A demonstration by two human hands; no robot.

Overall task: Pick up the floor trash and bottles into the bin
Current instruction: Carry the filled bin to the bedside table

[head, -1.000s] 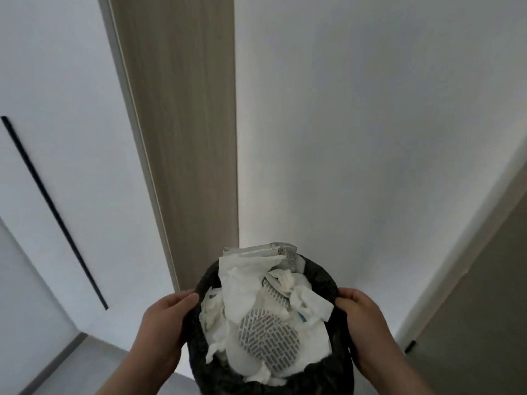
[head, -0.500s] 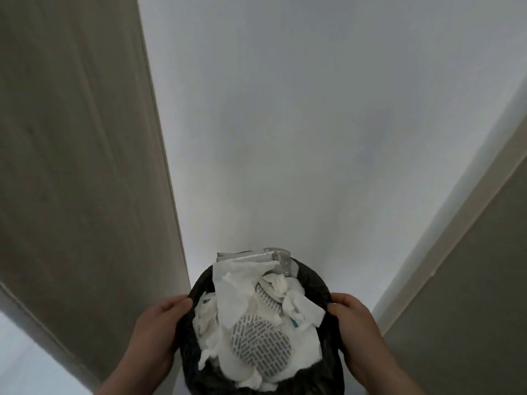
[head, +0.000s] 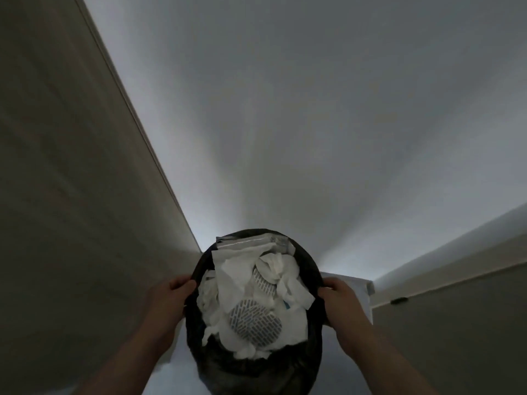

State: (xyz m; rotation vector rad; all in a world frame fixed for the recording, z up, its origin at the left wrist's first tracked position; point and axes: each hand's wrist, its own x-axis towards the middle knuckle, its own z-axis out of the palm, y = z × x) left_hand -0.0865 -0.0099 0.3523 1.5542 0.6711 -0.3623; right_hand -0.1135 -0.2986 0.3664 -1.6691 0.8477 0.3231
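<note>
A round bin (head: 309, 260) lined with a black bag sits low in the middle of the view, held up between both hands. My left hand (head: 168, 297) grips its left rim and my right hand (head: 342, 302) grips its right rim. The bin is heaped with crumpled white tissue (head: 242, 269), a round grey-patterned pad (head: 255, 322) and a flat silvery wrapper (head: 248, 242) at the far edge. No bottles show.
A beige wood-grain panel (head: 71, 181) fills the left side. A plain white wall (head: 313, 109) stands ahead. A beige door or panel (head: 456, 323) with a small dark fitting (head: 399, 300) is at the lower right. A white object (head: 362, 289) shows behind my right hand.
The view has swung right and darkened: the wood panel slid to the left and the white cupboard door left the view. Both hands kept their hold on the bin.
</note>
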